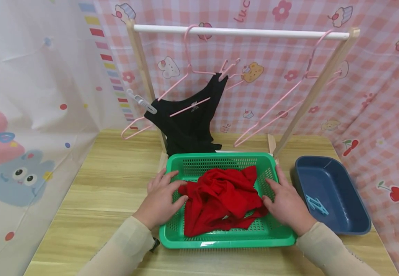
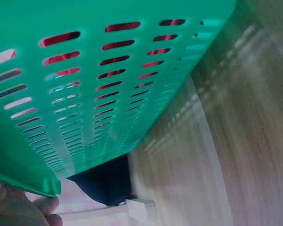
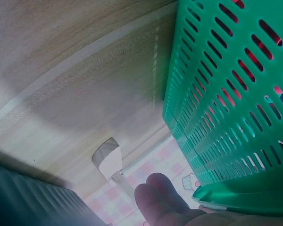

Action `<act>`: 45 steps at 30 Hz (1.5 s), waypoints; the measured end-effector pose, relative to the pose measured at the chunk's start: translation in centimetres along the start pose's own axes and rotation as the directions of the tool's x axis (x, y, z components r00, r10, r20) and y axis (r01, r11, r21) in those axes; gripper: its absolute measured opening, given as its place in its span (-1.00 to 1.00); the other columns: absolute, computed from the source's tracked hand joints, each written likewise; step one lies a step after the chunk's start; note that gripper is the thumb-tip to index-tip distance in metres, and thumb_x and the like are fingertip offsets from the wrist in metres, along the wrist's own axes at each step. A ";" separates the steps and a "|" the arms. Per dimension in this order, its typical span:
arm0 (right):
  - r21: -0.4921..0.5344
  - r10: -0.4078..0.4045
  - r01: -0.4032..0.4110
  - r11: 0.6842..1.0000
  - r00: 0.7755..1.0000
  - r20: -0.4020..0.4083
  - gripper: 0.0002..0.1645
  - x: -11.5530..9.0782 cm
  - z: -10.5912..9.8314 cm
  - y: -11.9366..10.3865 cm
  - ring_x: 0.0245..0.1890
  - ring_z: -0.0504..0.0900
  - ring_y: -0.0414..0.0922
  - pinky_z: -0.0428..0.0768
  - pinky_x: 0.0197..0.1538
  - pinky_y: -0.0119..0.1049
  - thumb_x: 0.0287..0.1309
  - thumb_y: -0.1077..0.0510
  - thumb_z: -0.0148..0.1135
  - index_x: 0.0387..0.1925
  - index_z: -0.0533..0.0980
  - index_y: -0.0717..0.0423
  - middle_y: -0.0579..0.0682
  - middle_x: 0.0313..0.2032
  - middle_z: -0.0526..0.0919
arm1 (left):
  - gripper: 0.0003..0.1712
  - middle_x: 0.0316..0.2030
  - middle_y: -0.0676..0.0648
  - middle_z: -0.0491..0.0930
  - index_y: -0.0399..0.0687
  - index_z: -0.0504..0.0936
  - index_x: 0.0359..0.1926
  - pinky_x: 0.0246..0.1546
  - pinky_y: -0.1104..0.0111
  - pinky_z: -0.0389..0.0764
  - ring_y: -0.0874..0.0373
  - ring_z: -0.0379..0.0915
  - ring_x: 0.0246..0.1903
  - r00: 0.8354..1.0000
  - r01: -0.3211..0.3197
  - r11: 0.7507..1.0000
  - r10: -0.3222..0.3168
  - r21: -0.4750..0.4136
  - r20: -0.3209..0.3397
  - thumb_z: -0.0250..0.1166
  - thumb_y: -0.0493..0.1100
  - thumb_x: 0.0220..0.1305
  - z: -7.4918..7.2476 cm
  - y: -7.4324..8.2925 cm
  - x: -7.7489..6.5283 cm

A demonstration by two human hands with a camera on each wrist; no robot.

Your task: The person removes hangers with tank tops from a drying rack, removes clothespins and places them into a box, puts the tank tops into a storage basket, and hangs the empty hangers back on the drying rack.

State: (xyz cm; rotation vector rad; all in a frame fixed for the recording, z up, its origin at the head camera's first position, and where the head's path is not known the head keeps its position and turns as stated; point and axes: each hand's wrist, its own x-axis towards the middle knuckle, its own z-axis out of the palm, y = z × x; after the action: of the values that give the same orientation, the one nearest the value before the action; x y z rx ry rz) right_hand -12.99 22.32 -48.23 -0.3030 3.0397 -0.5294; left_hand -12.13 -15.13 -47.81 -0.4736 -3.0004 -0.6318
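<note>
A green plastic basket with slotted sides lies between my two hands in the head view. Bunched inside it is a red cloth garment. My left hand grips the basket's left rim, thumb on the inner side and some fingers outside. On the opposite rim, my right hand holds on the same way, its thumb close to the red cloth. The left wrist view catches fingertips by the rim; in the right wrist view, two fingers extend along the basket's outside.
Behind the basket stands a wooden rack with a white rod. A black garment hangs there, clipped to a pink hanger; another pink hanger is bare. To the right, a dark blue tub contains light blue clothespins.
</note>
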 end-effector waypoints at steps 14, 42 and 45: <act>-0.073 -0.044 0.039 0.997 0.997 -0.067 -0.30 -0.4 0.0 -0.2 0.25 0.07 0.33 0.17 0.19 0.22 0.09 -0.07 0.18 0.25 0.32 0.11 0.13 0.44 -0.12 | -0.50 0.32 0.01 0.16 0.29 0.48 0.11 0.19 -0.06 -0.01 -0.11 -0.16 0.37 1.000 -0.005 1.000 0.005 0.012 0.016 0.19 0.24 0.15 -0.2 0.3 -0.1; -0.070 -0.232 0.231 0.971 0.973 -0.012 -0.23 0.0 -2.2 -2.9 0.31 0.09 0.23 0.02 0.26 0.21 0.08 -0.15 0.23 0.28 0.29 0.06 0.09 0.40 0.10 | -0.36 0.28 -0.10 0.24 0.10 0.34 0.25 0.12 -0.07 0.10 -0.09 0.10 0.27 0.952 -0.024 1.000 0.020 -0.010 -0.305 0.21 0.07 0.13 -3.7 -0.4 1.1; -0.072 -0.230 0.230 0.971 0.973 -0.003 -0.21 0.0 -2.2 -2.9 0.30 0.09 0.23 0.03 0.26 0.21 0.07 -0.15 0.23 0.28 0.28 0.07 0.10 0.39 0.10 | -0.31 0.27 -0.13 0.22 0.01 0.27 0.28 0.10 -0.08 0.10 -0.07 0.11 0.24 0.873 -0.003 0.997 -0.036 -0.078 -0.487 0.21 0.01 0.11 -5.6 -0.8 1.6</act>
State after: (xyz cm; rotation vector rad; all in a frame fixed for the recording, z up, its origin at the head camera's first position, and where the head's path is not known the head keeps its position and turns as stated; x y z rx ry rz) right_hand -12.59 20.39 -45.24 -0.6643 3.0571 -0.4351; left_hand -14.00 -17.66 -42.80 -0.2406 -2.5076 -0.7390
